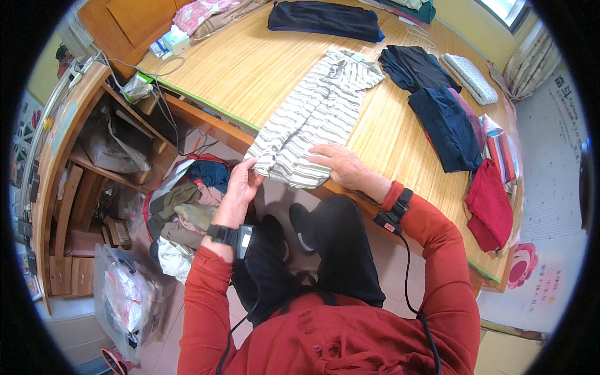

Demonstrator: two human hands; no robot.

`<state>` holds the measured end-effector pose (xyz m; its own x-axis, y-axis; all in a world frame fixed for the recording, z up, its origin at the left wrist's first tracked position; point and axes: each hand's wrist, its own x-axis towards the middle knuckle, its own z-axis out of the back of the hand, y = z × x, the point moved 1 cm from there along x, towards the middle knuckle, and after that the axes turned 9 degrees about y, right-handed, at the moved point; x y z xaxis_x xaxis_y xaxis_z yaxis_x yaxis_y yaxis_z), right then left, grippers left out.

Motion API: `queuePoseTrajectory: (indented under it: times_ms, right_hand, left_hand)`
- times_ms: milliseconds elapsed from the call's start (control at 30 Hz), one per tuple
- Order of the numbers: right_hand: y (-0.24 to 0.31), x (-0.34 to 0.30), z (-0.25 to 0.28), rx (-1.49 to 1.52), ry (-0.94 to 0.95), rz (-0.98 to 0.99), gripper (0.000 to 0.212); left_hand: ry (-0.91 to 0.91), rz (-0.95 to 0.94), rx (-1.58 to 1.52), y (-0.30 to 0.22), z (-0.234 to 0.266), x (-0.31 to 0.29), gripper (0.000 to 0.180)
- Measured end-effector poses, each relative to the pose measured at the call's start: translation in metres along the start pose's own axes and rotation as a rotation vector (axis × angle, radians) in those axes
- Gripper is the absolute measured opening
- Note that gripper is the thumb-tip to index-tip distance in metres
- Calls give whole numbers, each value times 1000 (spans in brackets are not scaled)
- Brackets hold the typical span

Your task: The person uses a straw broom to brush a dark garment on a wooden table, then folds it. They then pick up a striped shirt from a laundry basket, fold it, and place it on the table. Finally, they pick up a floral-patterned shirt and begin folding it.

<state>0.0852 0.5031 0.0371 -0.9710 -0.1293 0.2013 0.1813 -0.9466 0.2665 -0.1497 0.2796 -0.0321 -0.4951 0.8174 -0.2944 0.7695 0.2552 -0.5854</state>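
A white shirt with dark stripes (pixel 312 122) lies lengthwise on the bamboo mat, folded narrow, its collar at the far end. Its near hem reaches the bed's front edge. My left hand (pixel 244 180) pinches the hem's left corner between thumb and fingers. On the right part of the hem rests my right hand (pixel 340 164), palm down with its fingers stretched out over the cloth. Both wrists carry black straps with small devices and cables.
Folded dark clothes (pixel 445 128), a red garment (pixel 489 206) and a white folded item (pixel 469 78) lie along the right side. A black folded piece (pixel 325 20) is at the back. An open bag of clothes (pixel 187 206) and a clear plastic bin (pixel 125 294) stand on the floor at left, beside wooden shelving (pixel 78 187).
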Motion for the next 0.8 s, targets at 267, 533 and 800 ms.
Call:
queuePoseTrajectory:
  times_ms: [267, 533, 800]
  right_hand:
    - [7, -86, 43, 448, -220, -108, 37]
    - [14, -132, 43, 53, -60, -218, 62]
    - [9, -128, 34, 23, -51, -198, 67]
  left_hand:
    - [216, 266, 271, 50, -24, -73, 30]
    - [162, -556, 2119, 70, -28, -78, 89]
    - [598, -1001, 2573, 67, -67, -5, 72]
